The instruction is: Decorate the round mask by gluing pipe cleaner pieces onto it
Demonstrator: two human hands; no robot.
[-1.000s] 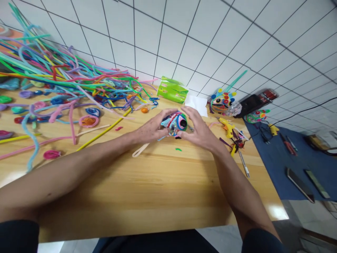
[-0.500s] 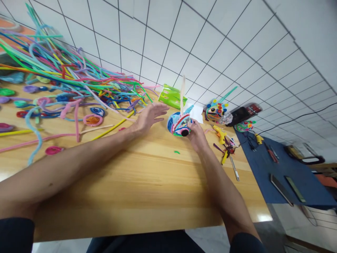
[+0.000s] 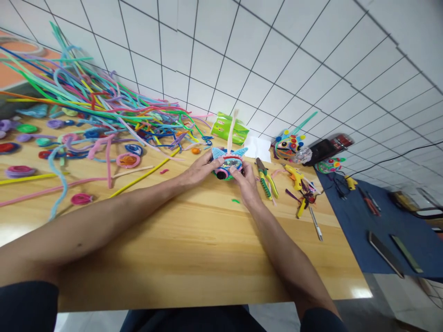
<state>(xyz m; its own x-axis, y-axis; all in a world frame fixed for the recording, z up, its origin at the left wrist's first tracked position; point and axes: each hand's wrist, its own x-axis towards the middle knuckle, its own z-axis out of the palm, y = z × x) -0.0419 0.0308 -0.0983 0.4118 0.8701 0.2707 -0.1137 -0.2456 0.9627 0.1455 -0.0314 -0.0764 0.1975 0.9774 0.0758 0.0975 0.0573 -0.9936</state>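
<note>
Between my hands is a round pipe-cleaner fish [image 3: 231, 162], with light blue pointed pieces, a pink-and-black eye and a pale stem sticking up. My left hand [image 3: 200, 171] grips its left side, thumb on the upper front. On its right side, my right hand [image 3: 246, 180] is closed around it with the thumb on the front. The fingers behind the fish are hidden. A scrap of green [image 3: 236, 201] lies on the table just below. To the right of my right hand are green-and-yellow pliers [image 3: 266, 179].
A heap of coloured pipe cleaners [image 3: 114, 101] spreads over the left, with coiled pieces in front. A green packet [image 3: 230, 129] stands by the tiled wall. At right are a similar decorated figure [image 3: 289, 146], a yellow glue gun [image 3: 294, 178] and a blue mat [image 3: 367, 221].
My left hand has moved right and taken hold of the fish, which has turned so its front faces me. The pliers, hidden before, now show beside my right hand.
</note>
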